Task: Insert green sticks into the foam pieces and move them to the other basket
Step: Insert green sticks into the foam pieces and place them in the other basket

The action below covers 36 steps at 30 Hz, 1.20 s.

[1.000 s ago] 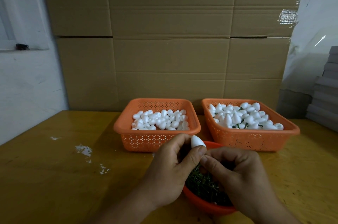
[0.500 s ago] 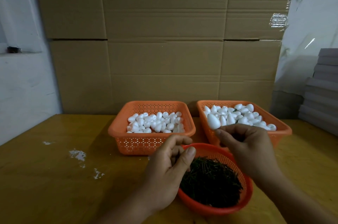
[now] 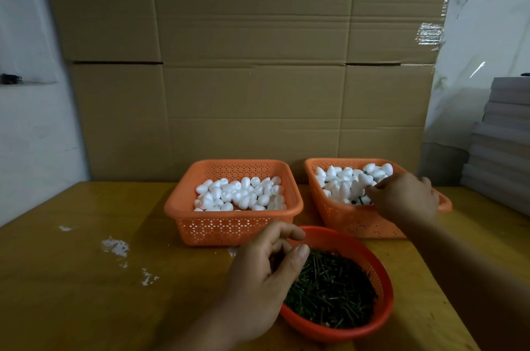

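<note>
Dropping off: right hand [image 3: 403,197] is over the right basket [image 3: 355,223], fingertips [image 3: 372,193] down among the stuck foam pieces [image 3: 348,182]; can't tell if it still pinches one or has let go. Left hand [image 3: 266,270] hangs at the near-left rim of the round stick basket [image 3: 381,319], fingers loosely curled, thumb out, holding nothing visible. Green sticks [image 3: 332,290] lie jumbled just right of it, no common axis. Plain foam pieces [image 3: 241,194] sit in the left basket [image 3: 229,228], ahead of the left hand, so that hand's nearer for next pick.

Dim light; cardboard sheets [image 3: 249,63] behind wooden table [image 3: 86,279]; white wall [image 3: 28,135].
</note>
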{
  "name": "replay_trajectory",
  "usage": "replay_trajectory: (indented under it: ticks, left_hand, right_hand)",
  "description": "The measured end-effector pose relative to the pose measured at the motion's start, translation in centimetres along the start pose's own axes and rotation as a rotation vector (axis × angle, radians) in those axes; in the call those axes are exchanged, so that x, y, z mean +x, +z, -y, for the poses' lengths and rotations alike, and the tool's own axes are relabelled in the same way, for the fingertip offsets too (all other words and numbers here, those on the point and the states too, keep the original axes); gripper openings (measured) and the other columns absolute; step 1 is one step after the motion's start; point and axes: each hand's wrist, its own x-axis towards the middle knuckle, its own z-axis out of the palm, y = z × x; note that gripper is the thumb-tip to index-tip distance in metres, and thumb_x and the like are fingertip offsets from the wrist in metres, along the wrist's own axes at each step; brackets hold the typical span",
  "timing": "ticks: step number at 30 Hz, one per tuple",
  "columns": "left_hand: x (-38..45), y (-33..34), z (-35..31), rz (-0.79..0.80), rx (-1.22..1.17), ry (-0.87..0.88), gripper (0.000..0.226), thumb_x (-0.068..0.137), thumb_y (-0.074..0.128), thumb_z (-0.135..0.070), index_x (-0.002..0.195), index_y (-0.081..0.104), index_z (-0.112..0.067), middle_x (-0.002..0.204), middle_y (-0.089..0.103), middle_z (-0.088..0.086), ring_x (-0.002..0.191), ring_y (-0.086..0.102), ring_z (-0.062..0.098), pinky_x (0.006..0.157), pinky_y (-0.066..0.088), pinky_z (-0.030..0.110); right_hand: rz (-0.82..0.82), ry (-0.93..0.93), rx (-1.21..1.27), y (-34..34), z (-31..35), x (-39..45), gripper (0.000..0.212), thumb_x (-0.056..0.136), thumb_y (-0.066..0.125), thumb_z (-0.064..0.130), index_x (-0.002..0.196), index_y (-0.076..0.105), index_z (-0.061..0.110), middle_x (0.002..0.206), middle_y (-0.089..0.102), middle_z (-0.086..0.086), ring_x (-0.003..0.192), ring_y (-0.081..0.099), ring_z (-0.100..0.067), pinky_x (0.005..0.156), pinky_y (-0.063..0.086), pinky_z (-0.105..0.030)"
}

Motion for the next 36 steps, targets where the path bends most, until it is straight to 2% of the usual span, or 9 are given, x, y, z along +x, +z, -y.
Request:
replay_trajectory:
  ticks: [7,13,15,18,21,24,26,31,36]
  left_hand:
    - [0.0,0.1,0.0,0.011,0.026,-0.014,0.022,0.081,0.065,-0.054,0.1,0.062,-0.044,0.079,0.065,-0.01,0.069,0.06,-0.002,0.065,0.047,0.016]
    - [0.0,0.1,0.0,0.035,0.036,0.012,0.012,0.085,0.073,-0.033,0.085,0.061,-0.033,0.068,0.058,-0.008,0.063,0.053,0.004,0.061,0.046,0.02]
    - [0.0,0.1,0.0,0.036,0.033,0.021,0.019,0.083,0.073,-0.038,0.077,0.057,-0.03,0.065,0.055,-0.009,0.06,0.049,0.005,0.058,0.044,0.02]
    - [-0.1,0.2,0.1,0.011,0.062,0.04,0.031,0.082,0.069,-0.046,0.07,0.049,-0.026,0.059,0.045,-0.008,0.056,0.043,0.007,0.054,0.04,0.025]
    - [0.0,0.3,0.1,-0.012,0.065,0.063,0.041,0.086,0.063,-0.046,0.063,0.04,-0.022,0.058,0.038,-0.008,0.056,0.038,0.006,0.056,0.037,0.028]
    - [0.1,0.1,-0.1,-0.052,0.104,0.095,0.049,0.091,0.053,-0.052,0.059,0.039,-0.018,0.062,0.041,-0.006,0.063,0.042,0.006,0.063,0.04,0.026]
    - [0.3,-0.2,-0.4,-0.089,0.115,0.084,0.053,0.092,0.045,-0.059,0.058,0.04,-0.019,0.058,0.04,-0.008,0.061,0.041,0.005,0.062,0.038,0.027]
    - [0.7,-0.8,-0.7,-0.178,0.032,0.049,0.046,0.097,0.043,-0.052,0.066,0.045,-0.017,0.054,0.039,-0.003,0.051,0.036,0.014,0.05,0.033,0.043]
    - [1.4,-2.4,-0.4,-0.257,0.144,0.122,0.019,0.099,0.048,-0.037,0.086,0.056,-0.025,0.064,0.054,0.01,0.056,0.049,0.032,0.052,0.045,0.045]
  right_hand:
    - [0.025,0.05,-0.015,-0.3,0.8,0.1,0.034,0.086,0.058,0.046,0.072,0.035,0.025,0.115,0.065,-0.015,0.122,0.048,-0.037,0.099,0.037,-0.048]
    - [0.081,0.054,-0.015,-1.0,1.1,0.0,0.035,0.082,0.068,0.045,0.074,0.037,0.03,0.097,0.062,-0.009,0.117,0.052,-0.035,0.096,0.04,-0.046]
    - [0.046,0.047,0.012,-1.2,0.9,-0.2,0.036,0.083,0.068,0.043,0.067,0.039,0.027,0.075,0.052,0.0,0.096,0.056,-0.031,0.085,0.041,-0.042]
    - [0.03,-0.009,0.026,-1.5,0.5,-0.5,0.024,0.086,0.067,0.042,0.076,0.067,0.021,0.07,0.062,-0.002,0.076,0.059,-0.025,0.08,0.049,-0.04]
    - [0.018,-0.087,0.1,-2.2,0.2,-1.6,0.037,0.089,0.068,0.037,0.057,0.066,0.018,0.054,0.063,-0.003,0.058,0.06,-0.024,0.065,0.049,-0.037]
    - [0.08,-0.16,0.287,-2.8,0.6,-3.3,0.028,0.092,0.068,0.028,0.069,0.074,0.012,0.06,0.068,-0.007,0.051,0.061,-0.024,0.054,0.052,-0.041]
    - [0.113,-0.224,0.385,-3.2,1.2,-5.0,0.024,0.092,0.069,0.023,0.074,0.075,0.01,0.059,0.069,-0.008,0.043,0.054,-0.013,0.047,0.045,-0.032]
    - [0.232,-0.404,0.451,-4.3,2.1,-10.0,0.024,0.092,0.066,0.017,0.076,0.072,0.033,0.063,0.071,0.012,0.05,0.062,-0.009,0.042,0.043,-0.02]
    - [0.328,-0.493,0.485,-3.5,1.9,-12.6,0.021,0.091,0.066,0.011,0.09,0.076,0.029,0.057,0.068,0.007,0.039,0.049,-0.004,0.041,0.034,-0.014]
